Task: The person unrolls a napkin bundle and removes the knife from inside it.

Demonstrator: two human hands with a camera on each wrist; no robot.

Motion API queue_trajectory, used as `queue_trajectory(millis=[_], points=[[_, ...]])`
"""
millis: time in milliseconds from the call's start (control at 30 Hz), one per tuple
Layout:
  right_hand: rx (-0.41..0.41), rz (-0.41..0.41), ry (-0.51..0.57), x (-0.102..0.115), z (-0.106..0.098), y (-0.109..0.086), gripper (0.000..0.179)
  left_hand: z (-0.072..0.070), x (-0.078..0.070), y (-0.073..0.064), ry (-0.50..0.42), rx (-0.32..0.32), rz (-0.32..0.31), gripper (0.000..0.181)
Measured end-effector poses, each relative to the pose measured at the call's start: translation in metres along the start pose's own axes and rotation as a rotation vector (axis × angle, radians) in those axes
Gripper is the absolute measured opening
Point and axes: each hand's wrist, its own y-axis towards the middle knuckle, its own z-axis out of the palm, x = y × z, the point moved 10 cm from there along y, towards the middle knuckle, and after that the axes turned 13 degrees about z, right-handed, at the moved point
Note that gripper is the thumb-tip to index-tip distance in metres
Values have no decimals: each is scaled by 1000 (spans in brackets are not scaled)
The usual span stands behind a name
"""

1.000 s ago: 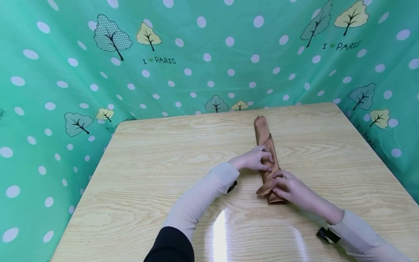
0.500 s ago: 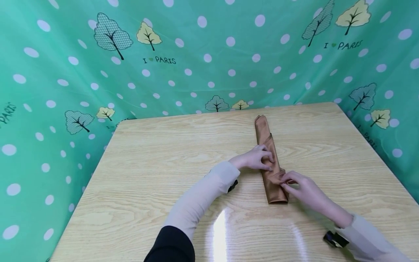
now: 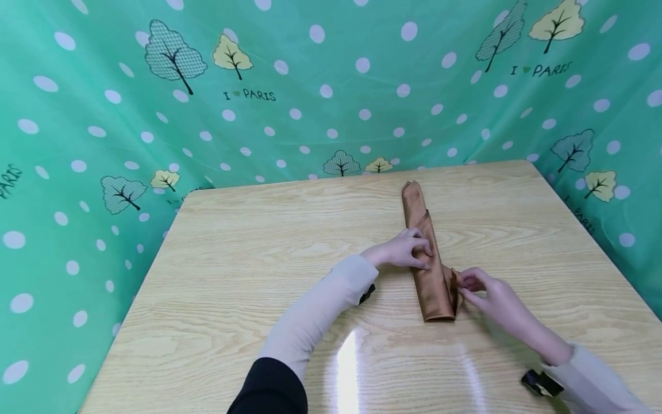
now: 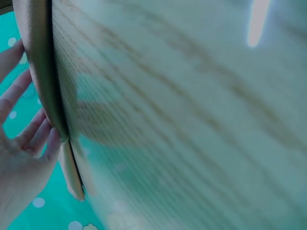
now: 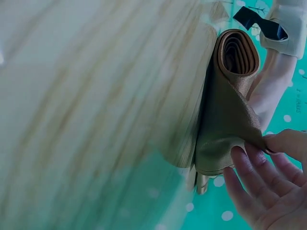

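- Fingers of the right hand pinch a loose flap of brown cloth between thumb and index; the others reach out below it, slightly apart.
- Fingers of the left hand are spread and rest on the middle of the cloth roll, seeming to steady it.
- That roll lies on the counter, right of the middle, its length running from near the far edge towards the near side.
- Rolling looks largely done: the right wrist view shows several layers wound inside the near end, and the body is long and fairly even.
- A slanting edge crosses the far part and appears to lie flat against the roll.
- What seems left is the flap, drawn out to the right and not lying flat; whether anything else remains loose underneath, I cannot tell.
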Motion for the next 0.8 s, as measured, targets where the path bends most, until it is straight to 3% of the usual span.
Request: queue_trajectory(millis=[100, 333, 567, 800], points=[[-13, -15, 12, 0, -3, -1, 39, 1, 0, 0, -2, 7, -4, 28], [-44, -60, -76, 0, -11, -5, 59, 1, 0, 0, -6, 7, 1, 27], [-41, -34, -112, -7, -17, -7, 57, 1, 0, -1, -3, -5, 4, 27], [-70, -87, -166, -5, -27, -8, 56, 1, 0, -1, -1, -11, 7, 28]])
